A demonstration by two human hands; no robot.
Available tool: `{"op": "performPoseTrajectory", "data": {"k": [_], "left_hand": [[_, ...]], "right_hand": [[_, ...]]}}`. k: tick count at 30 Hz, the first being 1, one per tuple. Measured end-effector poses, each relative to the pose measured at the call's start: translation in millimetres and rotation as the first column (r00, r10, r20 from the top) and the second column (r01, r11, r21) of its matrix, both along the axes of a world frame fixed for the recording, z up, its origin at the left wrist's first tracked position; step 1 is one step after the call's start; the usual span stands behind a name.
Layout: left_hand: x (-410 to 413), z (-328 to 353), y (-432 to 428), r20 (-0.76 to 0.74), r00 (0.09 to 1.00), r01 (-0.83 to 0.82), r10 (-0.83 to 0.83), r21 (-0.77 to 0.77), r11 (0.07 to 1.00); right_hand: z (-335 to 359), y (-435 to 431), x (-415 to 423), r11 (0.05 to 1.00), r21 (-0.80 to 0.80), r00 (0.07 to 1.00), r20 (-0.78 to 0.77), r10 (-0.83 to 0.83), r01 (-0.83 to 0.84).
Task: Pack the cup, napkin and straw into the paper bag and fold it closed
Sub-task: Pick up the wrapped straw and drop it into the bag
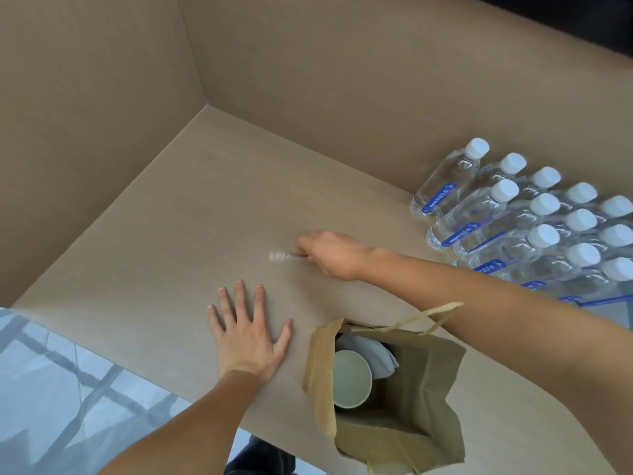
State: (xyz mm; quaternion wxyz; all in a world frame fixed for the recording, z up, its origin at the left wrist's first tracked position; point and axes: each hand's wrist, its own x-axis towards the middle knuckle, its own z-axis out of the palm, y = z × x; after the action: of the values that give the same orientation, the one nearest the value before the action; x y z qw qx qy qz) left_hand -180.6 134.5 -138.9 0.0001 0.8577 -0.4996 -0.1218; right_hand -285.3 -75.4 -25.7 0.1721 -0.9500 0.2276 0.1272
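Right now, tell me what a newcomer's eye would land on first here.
First, the cluster of clear water bottles with white caps, standing at the right against the cardboard wall. Next, the open paper bag at the near edge, with the cup and white napkin already inside. Between them, the right hand pinches a blurred straw while the left hand lies flat on the cardboard.

cardboard surface (205, 200), cardboard walls (85, 97), pale glossy floor (51, 389)

left hand (249, 332) flat, palm down, fingers spread wide, forearm coming in from bottom edge. right arm stretched way forward, right hand (327, 252) curled, fingertips pinched together on something small and blurry, wrist bent slightly.
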Motion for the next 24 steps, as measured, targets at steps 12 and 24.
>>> {"op": "performPoseTrajectory", "data": {"k": [12,24], "left_hand": [[-1,8,2,-0.025,1.0,-0.002,0.001,-0.021,1.0],[0,2,3,-0.01,1.0,0.009,-0.01,-0.053,0.999]], "right_hand": [[215,71,-99,0.822,0.296,0.451,0.721,-0.527,0.487],[273,193,-123,0.851,0.377,0.22,0.853,-0.473,0.366]]}}
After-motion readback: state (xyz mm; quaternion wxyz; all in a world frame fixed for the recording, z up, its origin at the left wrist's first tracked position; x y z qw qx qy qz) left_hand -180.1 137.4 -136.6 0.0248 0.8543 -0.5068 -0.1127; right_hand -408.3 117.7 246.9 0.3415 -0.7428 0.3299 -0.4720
